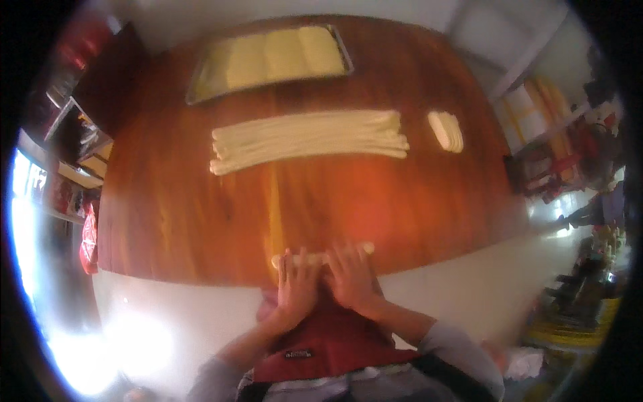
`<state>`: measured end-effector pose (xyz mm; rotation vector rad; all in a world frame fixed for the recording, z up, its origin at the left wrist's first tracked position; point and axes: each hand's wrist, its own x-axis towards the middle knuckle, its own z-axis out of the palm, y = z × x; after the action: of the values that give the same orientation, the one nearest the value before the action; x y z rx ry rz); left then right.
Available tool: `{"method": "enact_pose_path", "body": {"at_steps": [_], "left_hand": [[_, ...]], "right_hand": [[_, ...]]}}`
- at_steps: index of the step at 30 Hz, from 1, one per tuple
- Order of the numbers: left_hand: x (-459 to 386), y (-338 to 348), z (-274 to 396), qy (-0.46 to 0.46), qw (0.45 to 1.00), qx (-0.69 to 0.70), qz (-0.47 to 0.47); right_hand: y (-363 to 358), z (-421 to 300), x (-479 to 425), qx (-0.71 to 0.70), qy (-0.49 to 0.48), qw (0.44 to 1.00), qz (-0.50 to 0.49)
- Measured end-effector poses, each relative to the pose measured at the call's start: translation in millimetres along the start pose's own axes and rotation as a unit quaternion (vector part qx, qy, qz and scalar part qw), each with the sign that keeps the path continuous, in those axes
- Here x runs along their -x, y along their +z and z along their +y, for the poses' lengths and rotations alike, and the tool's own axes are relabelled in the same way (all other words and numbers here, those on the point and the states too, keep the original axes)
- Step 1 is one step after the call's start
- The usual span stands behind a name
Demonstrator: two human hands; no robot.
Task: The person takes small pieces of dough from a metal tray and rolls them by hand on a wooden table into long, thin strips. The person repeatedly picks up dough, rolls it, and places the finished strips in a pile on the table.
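Note:
Both hands lie side by side at the near edge of a wooden table [321,201]. My left hand [298,281] rests with its fingers spread over the left part of a thin dough rope [316,259]. My right hand [350,274] lies across its right part, fingers somewhat apart. The rope's two ends stick out past the hands, and neither hand grips it. Farther back, several long dough strips [306,135] lie packed together in a row. To their right is a small bundle of short dough pieces [446,131].
A metal tray [350,60] with wide slabs of yellowish dough [286,54] stands at the table's far side. Shelves with goods are on the left; boxes [527,113] and other items are at the right. A red bag [89,241] hangs by the left edge.

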<state>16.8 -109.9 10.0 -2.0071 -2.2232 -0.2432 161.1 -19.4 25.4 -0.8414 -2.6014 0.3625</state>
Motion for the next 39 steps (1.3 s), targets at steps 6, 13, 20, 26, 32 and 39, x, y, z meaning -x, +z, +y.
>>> {"method": "enact_pose_path", "body": {"at_steps": [6, 13, 20, 26, 32, 39], "left_hand": [[-156, 31, -74, -0.116, 0.990, -0.055, 0.062], [-19, 3, -27, -0.016, 0.998, -0.030, -0.043], [-92, 39, -70, -0.129, 0.986, -0.059, 0.085], [-121, 42, -118, 0.008, 0.947, 0.303, -0.106], [-11, -25, 0, -0.056, 0.997, -0.006, -0.059], [-136, 35, -149, -0.116, 0.993, -0.014, 0.016]], "right_hand": [[52, 67, -171, 0.052, 0.041, 0.990, 0.125], [35, 39, -70, -0.001, -0.234, 0.972, -0.017], [39, 7, -130, 0.075, 0.077, 0.994, 0.034], [41, 40, -153, 0.031, -0.049, 0.998, 0.033], [17, -8, -19, 0.088, 0.029, 0.996, 0.016], [20, 125, -144, 0.145, 0.075, 0.985, 0.052]]}}
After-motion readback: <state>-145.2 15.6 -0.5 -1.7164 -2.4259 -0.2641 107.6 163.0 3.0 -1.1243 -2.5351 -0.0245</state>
